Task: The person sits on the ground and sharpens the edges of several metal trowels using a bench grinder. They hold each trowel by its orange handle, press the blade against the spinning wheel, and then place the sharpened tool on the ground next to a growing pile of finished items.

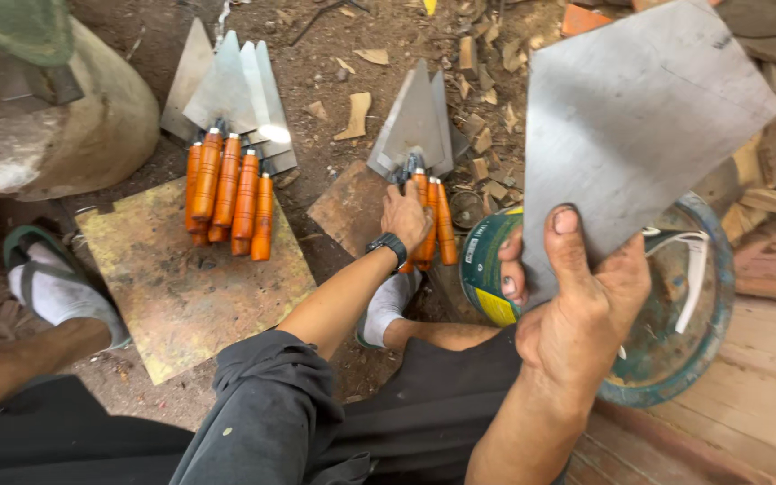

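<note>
The right hand point(577, 305) pinched a bare grey metal blade point(630, 126) by its narrow end, thumb on its face, above a round tin point(675, 359). Farther out, the left hand point(404, 216) closed around orange-handled trowels point(424, 162) on a rusty plate point(348, 211). Beyond, to the left, lay another trowel pile point(226, 135).

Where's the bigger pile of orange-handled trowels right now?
In the head view, the bigger pile of orange-handled trowels lies upper left, on the far edge of a rusty square metal plate, left of the left hand.
</note>
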